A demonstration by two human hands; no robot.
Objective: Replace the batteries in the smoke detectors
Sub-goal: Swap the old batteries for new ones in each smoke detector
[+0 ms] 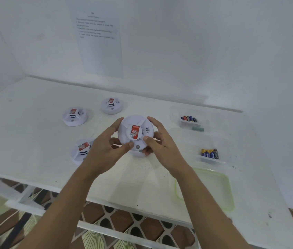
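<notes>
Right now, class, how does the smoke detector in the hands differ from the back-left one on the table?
The held detector is gripped by the left hand and right hand, raised above the table; the back-left detector lies untouched on it. The held detector tilts toward the camera; the back-left detector sits flat. Both are round, white, with a red centre label.

The central smoke detector (135, 134), white and round with a red label on its hub, is tilted face-up, its rim held by the left hand (104, 150) and right hand (161, 141). A second detector (75, 116) lies face-up to its far left, a third detector (112, 105) just behind it, and a fourth detector (81, 151) to its near left, partly hidden. Well to its right, the far batteries (189, 118) and near batteries (210, 154) lie in side-by-side rows.
</notes>
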